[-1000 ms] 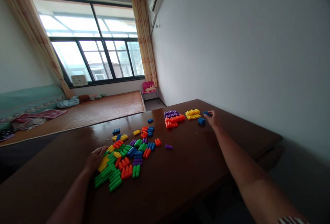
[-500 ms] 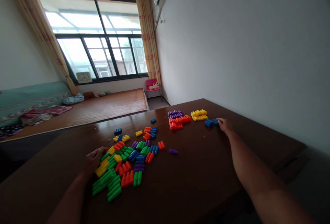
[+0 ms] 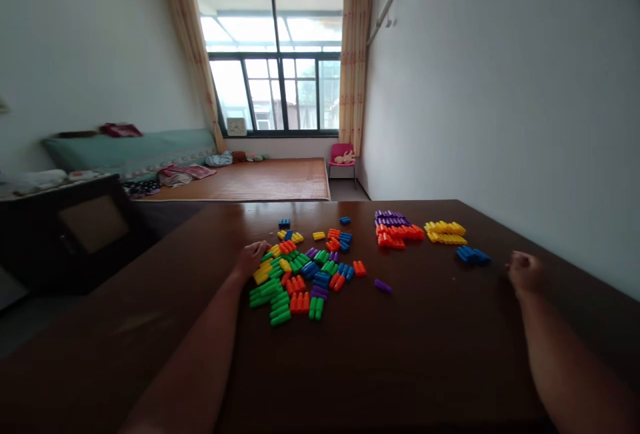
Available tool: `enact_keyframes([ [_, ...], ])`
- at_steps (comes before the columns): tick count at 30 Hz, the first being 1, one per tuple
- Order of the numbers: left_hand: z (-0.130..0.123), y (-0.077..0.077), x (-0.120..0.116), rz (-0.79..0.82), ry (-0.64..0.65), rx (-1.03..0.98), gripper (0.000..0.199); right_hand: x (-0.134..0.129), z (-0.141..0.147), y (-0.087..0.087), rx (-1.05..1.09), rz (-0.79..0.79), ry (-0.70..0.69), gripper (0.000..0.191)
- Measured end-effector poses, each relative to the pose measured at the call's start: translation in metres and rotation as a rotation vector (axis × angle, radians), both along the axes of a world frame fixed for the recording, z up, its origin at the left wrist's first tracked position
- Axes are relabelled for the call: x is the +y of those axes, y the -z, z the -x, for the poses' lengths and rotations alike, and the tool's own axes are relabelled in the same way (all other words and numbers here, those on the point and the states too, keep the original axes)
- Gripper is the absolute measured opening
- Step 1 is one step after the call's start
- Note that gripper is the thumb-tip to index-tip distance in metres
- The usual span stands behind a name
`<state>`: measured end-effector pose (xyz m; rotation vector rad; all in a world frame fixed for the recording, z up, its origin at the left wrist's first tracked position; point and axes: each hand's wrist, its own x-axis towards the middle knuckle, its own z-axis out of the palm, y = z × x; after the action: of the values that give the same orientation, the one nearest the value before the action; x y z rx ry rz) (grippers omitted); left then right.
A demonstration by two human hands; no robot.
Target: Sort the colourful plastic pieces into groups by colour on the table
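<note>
My left hand [image 3: 251,259] rests at the left edge of a mixed pile of coloured plastic pieces, its fingers together near a yellow piece [image 3: 263,272]; what they hold, if anything, is too small to tell. Green pieces [image 3: 267,293] lie just in front of it. My right hand [image 3: 523,271] is curled above the table at the right, apart from the blue pieces [image 3: 473,255]; its fingertips are partly hidden. Left of the blue group lie stacked yellow pieces [image 3: 445,233], then orange [image 3: 399,235] and purple ones [image 3: 393,219]. A single purple piece [image 3: 383,285] lies alone.
The dark brown table [image 3: 400,354] runs up to the white wall on the right. Beyond it stand a bed [image 3: 270,181] and a pink chair [image 3: 343,151]. A dark cabinet [image 3: 65,234] is at the left.
The view has turned left and levelled. My right hand has come away from the blue pieces, which now lie together. My left hand remains beside the mixed pile.
</note>
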<state>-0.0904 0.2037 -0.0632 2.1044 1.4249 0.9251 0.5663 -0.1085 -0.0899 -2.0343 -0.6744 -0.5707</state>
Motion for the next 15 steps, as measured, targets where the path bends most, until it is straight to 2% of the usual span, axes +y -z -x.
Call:
enact_keyframes([
  [3,-0.004,-0.002,-0.005,-0.019,-0.010,0.022,0.053,0.003,0.005,-0.004,-0.005,-0.128,0.081,0.037],
  [6,-0.007,-0.004,-0.009,-0.031,-0.014,0.084,0.050,0.022,0.048,-0.027,-0.152,-0.177,0.002,0.040],
  [8,-0.009,-0.004,-0.012,-0.034,0.007,0.100,0.045,0.045,0.090,-0.045,-0.211,-0.128,-0.165,0.040],
  [11,-0.010,-0.003,-0.015,-0.077,0.114,0.165,0.038,0.088,0.166,-0.065,-0.212,0.024,-0.508,0.034],
  [13,-0.010,-0.001,-0.016,-0.104,0.177,0.250,0.042,0.116,0.222,-0.071,-0.194,0.150,-0.735,0.032],
  [15,-0.011,0.000,-0.016,-0.109,0.180,0.291,0.043,0.139,0.276,-0.073,-0.235,0.234,-0.961,0.030],
])
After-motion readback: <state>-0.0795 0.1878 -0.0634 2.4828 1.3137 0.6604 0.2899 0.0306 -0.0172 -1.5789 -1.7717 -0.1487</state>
